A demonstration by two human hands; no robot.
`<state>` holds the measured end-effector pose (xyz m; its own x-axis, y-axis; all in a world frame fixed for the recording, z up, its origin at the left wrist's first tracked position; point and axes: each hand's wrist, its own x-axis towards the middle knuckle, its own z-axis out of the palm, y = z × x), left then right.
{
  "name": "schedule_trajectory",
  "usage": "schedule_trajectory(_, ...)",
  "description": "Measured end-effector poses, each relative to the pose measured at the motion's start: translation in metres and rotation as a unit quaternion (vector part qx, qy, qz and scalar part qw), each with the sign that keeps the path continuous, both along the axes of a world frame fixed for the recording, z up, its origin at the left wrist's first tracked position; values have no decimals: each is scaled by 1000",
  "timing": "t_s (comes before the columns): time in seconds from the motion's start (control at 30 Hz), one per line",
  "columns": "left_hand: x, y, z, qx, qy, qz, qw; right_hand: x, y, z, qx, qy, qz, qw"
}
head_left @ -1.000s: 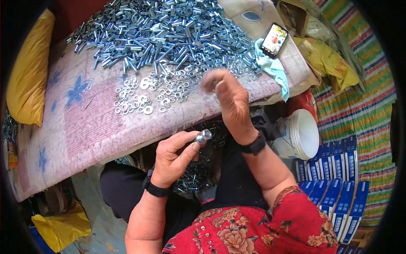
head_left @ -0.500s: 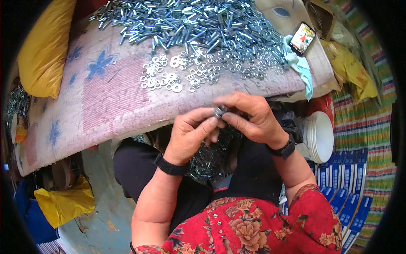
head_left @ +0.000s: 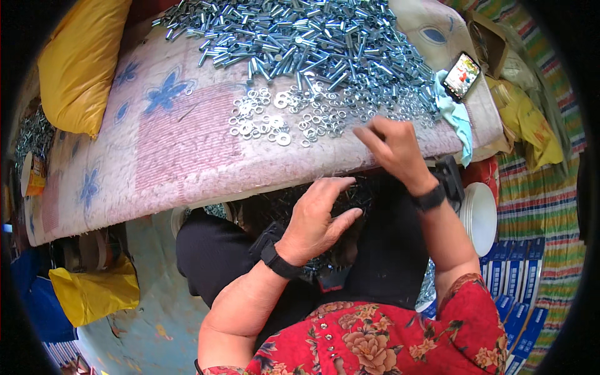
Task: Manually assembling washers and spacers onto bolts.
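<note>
My left hand point(head_left: 320, 217) is in front of the table's edge, above my lap. Its thumb and fingers are apart with nothing between them. My right hand point(head_left: 395, 150) hovers by the table edge, close to the small washers point(head_left: 369, 112). Its fingers are bent and blurred, and whether they hold anything is hidden. Larger flat washers point(head_left: 262, 122) lie in a loose group to the left. Behind them spreads a big heap of shiny metal bolts point(head_left: 300, 40). Dark metal pieces point(head_left: 312, 265) show below my left hand, between my legs.
A phone point(head_left: 462, 76) rests on a light blue cloth point(head_left: 455, 119) at the table's right corner. A yellow sack point(head_left: 84, 69) stands at the left. White buckets point(head_left: 481, 219) and blue-and-white boxes point(head_left: 515, 269) are on the right. The padded tabletop point(head_left: 187, 159) ends just before me.
My hands, together on small metal rings half a second ago, have come apart. The right moved up toward the washers; the left dropped lower and opened, and the rings are no longer visible.
</note>
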<state>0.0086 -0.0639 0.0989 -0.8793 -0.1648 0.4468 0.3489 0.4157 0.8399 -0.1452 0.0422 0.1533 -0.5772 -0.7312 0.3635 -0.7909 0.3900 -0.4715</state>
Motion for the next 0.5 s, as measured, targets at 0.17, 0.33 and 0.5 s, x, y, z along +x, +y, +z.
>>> schedule_trajectory(0.17, 1, -11, 1, 165, -92, 0, 982, -50, -74, -19, 39, 93, -33, 994)
schedule_trajectory(0.33, -1, -15, -6, 317, -103, -19, 943, -76, -110, -33, 171, 95, -130, 972)
schedule_trajectory(0.5, 2, -20, -2, 376, -148, -33, 914, -79, -111, -26, 169, 117, -110, 973)
